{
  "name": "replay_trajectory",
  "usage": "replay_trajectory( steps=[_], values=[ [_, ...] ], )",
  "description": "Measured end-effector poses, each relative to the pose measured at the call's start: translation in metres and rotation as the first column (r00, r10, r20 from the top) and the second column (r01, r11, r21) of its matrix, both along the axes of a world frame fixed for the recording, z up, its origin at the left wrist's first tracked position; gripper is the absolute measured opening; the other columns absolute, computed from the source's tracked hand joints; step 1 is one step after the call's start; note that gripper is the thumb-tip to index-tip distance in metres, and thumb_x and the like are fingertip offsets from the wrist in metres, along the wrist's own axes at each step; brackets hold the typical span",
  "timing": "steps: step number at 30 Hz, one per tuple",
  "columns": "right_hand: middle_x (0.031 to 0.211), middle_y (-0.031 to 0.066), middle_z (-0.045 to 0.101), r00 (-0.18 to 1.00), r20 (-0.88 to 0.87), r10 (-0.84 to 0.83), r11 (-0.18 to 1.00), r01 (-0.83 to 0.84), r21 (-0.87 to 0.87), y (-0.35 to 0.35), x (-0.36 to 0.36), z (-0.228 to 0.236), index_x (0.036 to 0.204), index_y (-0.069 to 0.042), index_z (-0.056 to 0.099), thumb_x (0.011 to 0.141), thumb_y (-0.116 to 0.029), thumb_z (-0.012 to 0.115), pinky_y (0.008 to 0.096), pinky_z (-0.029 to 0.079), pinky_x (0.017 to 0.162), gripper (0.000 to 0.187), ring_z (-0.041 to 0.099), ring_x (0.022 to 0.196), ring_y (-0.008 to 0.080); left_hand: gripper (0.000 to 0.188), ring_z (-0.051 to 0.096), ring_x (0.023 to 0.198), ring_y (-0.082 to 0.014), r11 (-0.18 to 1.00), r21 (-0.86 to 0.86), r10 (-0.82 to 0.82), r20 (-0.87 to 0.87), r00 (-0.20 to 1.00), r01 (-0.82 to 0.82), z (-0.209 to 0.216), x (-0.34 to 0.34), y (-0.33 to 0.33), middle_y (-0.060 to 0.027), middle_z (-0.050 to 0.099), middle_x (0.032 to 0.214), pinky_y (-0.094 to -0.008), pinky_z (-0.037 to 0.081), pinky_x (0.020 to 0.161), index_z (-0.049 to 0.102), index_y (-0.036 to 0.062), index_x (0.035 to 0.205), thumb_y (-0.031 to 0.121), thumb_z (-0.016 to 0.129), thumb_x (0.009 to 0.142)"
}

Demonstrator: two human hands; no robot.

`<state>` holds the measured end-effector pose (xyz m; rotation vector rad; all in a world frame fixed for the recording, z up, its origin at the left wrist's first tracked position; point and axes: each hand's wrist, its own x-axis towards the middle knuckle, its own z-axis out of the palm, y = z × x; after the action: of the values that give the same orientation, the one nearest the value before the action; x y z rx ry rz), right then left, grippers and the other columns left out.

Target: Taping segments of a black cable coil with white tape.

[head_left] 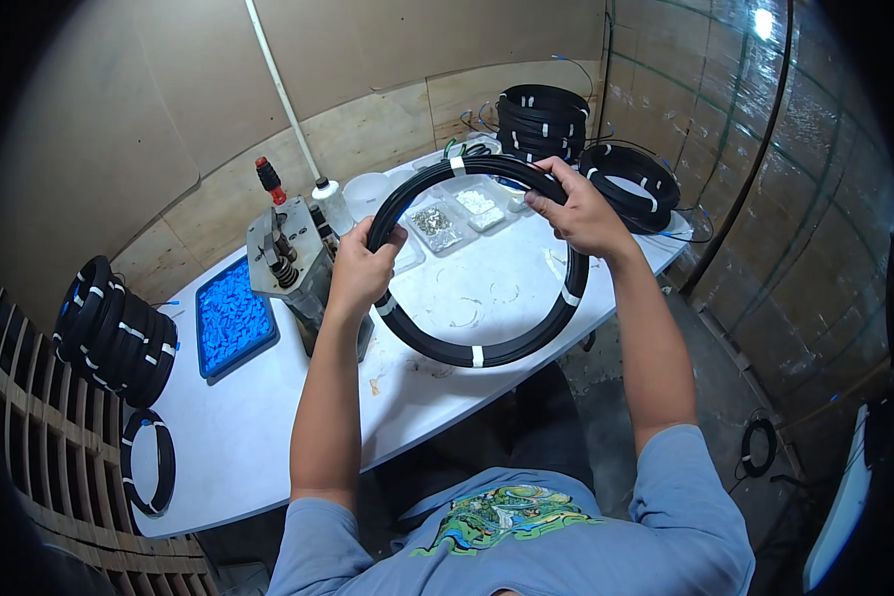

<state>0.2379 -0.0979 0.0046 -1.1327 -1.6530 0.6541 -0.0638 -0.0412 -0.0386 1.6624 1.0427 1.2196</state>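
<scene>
Between my two hands I hold up a large coil of black cable [430, 348], bound at intervals with white tape. My left hand [365, 260] is closed round its left side, thumb on the inner edge. At the upper right, my right hand [580, 211] grips the same coil, with thumb and fingers wrapped about it. The coil is tilted above the white table [467, 268], and the tabletop shows through its ring. Behind the coil stand a clear tray of small metal parts [433, 226] and a clear tray of small white parts [479, 205].
Left of my left arm stands a metal press [290, 248], beside a blue tray of small blue parts [233, 316]. Stacked cable coils [119, 333] are at the left; more coils [543, 121] stand at the back right. A small coil [760, 447] lies on the floor.
</scene>
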Motion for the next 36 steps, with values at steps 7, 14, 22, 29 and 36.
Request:
replay_trajectory(
  steps=[7,14,22,29,36],
  values=[
    [0.085,0.0023,0.062,0.990,0.122,-0.069,0.996,0.074,-0.039,0.002,0.006,-0.001,0.126,-0.005,0.054,0.089,-0.030,0.076,0.0259,0.047,0.062,0.050,0.057,0.071,0.0086,0.012,0.040,0.050,-0.0039,0.986,-0.116,-0.088,0.237,0.968,0.118,0.005,-0.007,-0.004,0.0068,0.046,0.062,-0.0238,0.032,0.046,0.063,0.0063,0.093,0.014,0.071,0.088],
    [0.082,0.0028,0.056,0.843,-0.536,-0.035,0.997,-0.008,-0.078,-0.012,-0.015,-0.072,0.127,-0.007,0.049,0.095,-0.024,0.068,0.0284,0.051,0.057,0.041,0.058,0.065,0.0117,0.021,0.048,0.065,-0.0062,0.945,-0.268,-0.022,0.517,0.856,0.186,0.004,-0.015,-0.008,0.0053,0.049,0.071,-0.0248,0.037,0.055,0.056,0.0153,0.082,0.026,0.074,0.086],
    [0.077,-0.0011,0.049,0.791,-0.600,-0.120,0.988,0.034,-0.153,-0.010,-0.018,-0.054,0.114,-0.009,0.050,0.098,-0.017,0.062,0.0227,0.041,0.047,0.021,0.043,0.052,0.0043,0.028,0.047,0.059,-0.0096,0.891,-0.236,-0.198,0.566,0.800,0.387,-0.012,-0.020,0.002,0.0049,0.042,0.062,-0.0284,0.040,0.055,0.051,0.0162,0.071,0.023,0.074,0.086],
    [0.067,-0.0045,0.046,0.762,-0.628,-0.162,0.983,0.068,-0.171,-0.012,-0.020,-0.064,0.136,-0.006,0.049,0.097,-0.015,0.064,0.0232,0.038,0.041,0.043,0.038,0.046,0.0035,0.021,0.043,0.054,-0.0087,0.898,-0.394,0.036,0.509,0.860,0.196,-0.012,-0.006,-0.001,0.0054,0.043,0.063,-0.0280,0.038,0.050,0.054,0.0129,0.080,0.022,0.069,0.091],
    [0.065,-0.0029,0.045,0.807,-0.572,-0.148,0.987,0.082,-0.140,-0.011,-0.020,-0.061,0.129,-0.008,0.049,0.095,-0.013,0.064,0.0229,0.039,0.044,0.037,0.039,0.048,0.0045,0.016,0.042,0.054,-0.0095,0.904,-0.428,0.158,0.347,0.925,0.006,-0.025,-0.003,0.004,0.0049,0.043,0.064,-0.0300,0.041,0.052,0.058,0.0103,0.089,0.023,0.066,0.094]
  ],
)
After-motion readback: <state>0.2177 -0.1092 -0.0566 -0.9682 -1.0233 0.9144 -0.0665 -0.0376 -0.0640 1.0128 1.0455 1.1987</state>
